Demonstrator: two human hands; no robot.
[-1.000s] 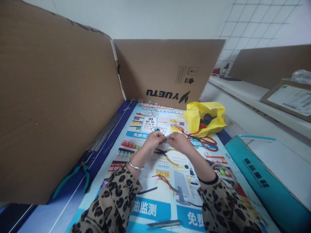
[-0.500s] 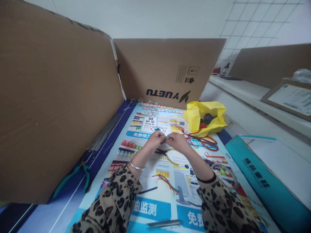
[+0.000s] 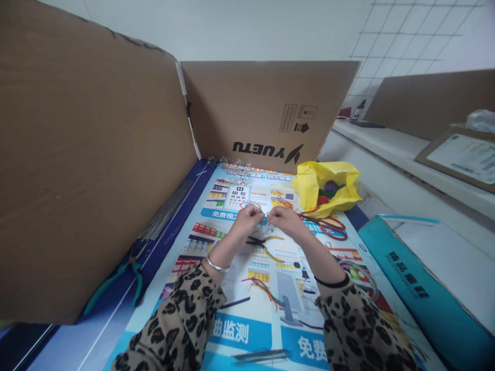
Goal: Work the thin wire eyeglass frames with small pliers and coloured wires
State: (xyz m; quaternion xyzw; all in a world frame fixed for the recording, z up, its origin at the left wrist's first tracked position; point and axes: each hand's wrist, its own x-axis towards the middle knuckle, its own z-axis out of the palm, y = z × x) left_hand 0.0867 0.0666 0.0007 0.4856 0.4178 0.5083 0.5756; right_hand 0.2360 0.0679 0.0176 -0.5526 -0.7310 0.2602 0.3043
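Note:
My left hand (image 3: 246,221) and my right hand (image 3: 284,221) meet over the printed poster (image 3: 247,330), fingertips pinched together on a small blue piece (image 3: 265,220) that is too small to name. Both hands are closed. A silver bangle (image 3: 215,265) sits on my left wrist. Yellow-handled pliers (image 3: 266,246) lie on the poster just under my hands. A bundle of red, green and yellow wires (image 3: 265,289) lies nearer to me.
Cardboard walls stand at the left (image 3: 88,154) and back (image 3: 266,111). A yellow bag (image 3: 327,185) with coloured bits sits back right, red wire loops (image 3: 328,226) beside it. Teal-handled pliers (image 3: 116,283) lie at left, a teal bag (image 3: 417,288) at right.
Both hands have lifted slightly and moved a little away from me, still pinched on the small piece. Nothing else has moved.

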